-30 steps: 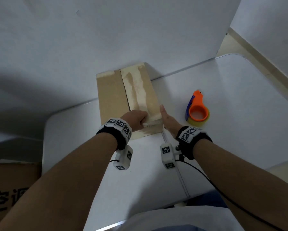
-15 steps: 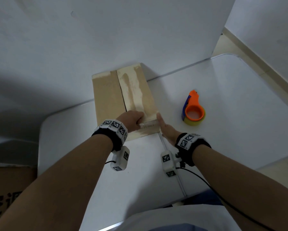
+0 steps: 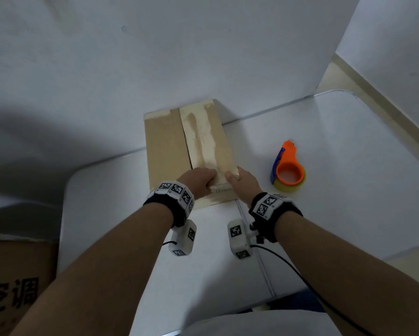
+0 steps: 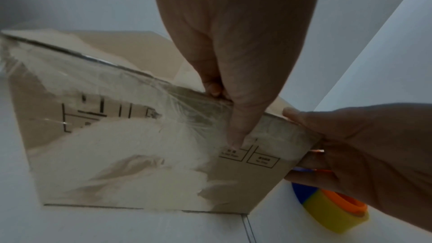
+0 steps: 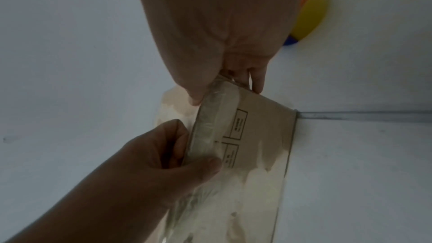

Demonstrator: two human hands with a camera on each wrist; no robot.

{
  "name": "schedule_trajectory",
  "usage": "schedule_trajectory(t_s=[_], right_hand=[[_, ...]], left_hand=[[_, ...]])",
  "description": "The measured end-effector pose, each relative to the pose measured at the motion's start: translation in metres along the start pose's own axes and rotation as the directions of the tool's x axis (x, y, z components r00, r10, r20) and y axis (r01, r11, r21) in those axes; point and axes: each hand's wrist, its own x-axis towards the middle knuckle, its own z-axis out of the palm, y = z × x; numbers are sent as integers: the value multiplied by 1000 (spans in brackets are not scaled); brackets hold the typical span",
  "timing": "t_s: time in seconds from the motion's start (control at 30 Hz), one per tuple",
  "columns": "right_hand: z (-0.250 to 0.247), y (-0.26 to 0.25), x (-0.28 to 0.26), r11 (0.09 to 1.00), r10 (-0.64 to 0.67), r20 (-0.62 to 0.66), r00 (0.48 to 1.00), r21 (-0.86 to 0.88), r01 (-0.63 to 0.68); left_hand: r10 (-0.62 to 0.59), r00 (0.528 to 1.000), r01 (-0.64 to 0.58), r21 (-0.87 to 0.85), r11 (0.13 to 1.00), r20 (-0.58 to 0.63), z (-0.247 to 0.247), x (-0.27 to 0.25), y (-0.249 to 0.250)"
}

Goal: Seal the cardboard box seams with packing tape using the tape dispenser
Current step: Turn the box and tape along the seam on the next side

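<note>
The white table [image 3: 349, 166] fills most of the head view, its far edge against a white wall [image 3: 155, 57] at 12 o'clock and a rounded corner toward 2 o'clock. A thin seam in the tabletop runs from the box's near right corner toward 5 o'clock.

The cardboard box [image 3: 164, 146] stands at the centre of the table, its far end touching the wall. It is plain brown, with two top flaps closed along a dark centre seam that runs away toward 12 o'clock. The right flap carries a long pale patch where the surface layer looks torn away. The near face is glossy with clear tape, wrinkled near the top edge, over black printed marks and two small boxed labels. Bare tabletop lies at 9 o'clock of the box and in front of it at 6 o'clock.

The left hand [image 3: 198, 180] grasps the near top edge, fingers curled over onto the top and thumb pressed down the taped front face. The right hand [image 3: 242, 180] grasps the near right corner, thumb on top and fingers wrapped onto the right side.

The tape dispenser [image 3: 288, 170], orange with a blue part and a yellow-edged roll, lies on the table at 3 o'clock of the box, just beside the right hand, untouched.
</note>
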Motion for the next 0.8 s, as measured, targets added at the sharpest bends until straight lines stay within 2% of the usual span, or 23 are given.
schedule_trajectory(t_s=[0.1,0.17,0.27,0.33,0.4,0.47,0.53,0.67,0.73,0.8], right_hand=[[-9,3,-1,996,-64,22,998,-59,66],[-20,11,0,987,-123,128,984,-88,135],[-44,21,-5,949,-189,310,932,-186,254],[-53,19,-3,884,-242,301,923,-323,337],[-53,10,2,765,-282,299,912,-504,401],[-47,-1,0,639,-261,335,905,-642,423],[-37,-6,-7,589,-280,376,883,-659,468],[-18,-15,-21,592,-353,460,814,-564,576],[-14,-22,-25,613,-328,497,803,-535,582],[-17,-27,-27,644,-288,500,817,-530,551]], left_hand=[[6,1000,-6,-5,1000,8,-2,-1,0],[14,1000,-14,-4,1000,20,-5,-2,0],[18,1000,-18,1,1000,19,-6,-5,1],[25,999,-26,15,1000,29,-8,-6,2],[37,998,-39,35,999,56,-9,-8,2],[43,995,-47,46,998,95,-11,-14,-2],[27,989,-36,63,997,148,-10,-25,-13],[-82,967,57,110,992,239,-11,-59,-32],[-139,984,126,116,985,113,-13,-66,-33],[-173,977,177,16,984,-127,-13,-57,-28]])
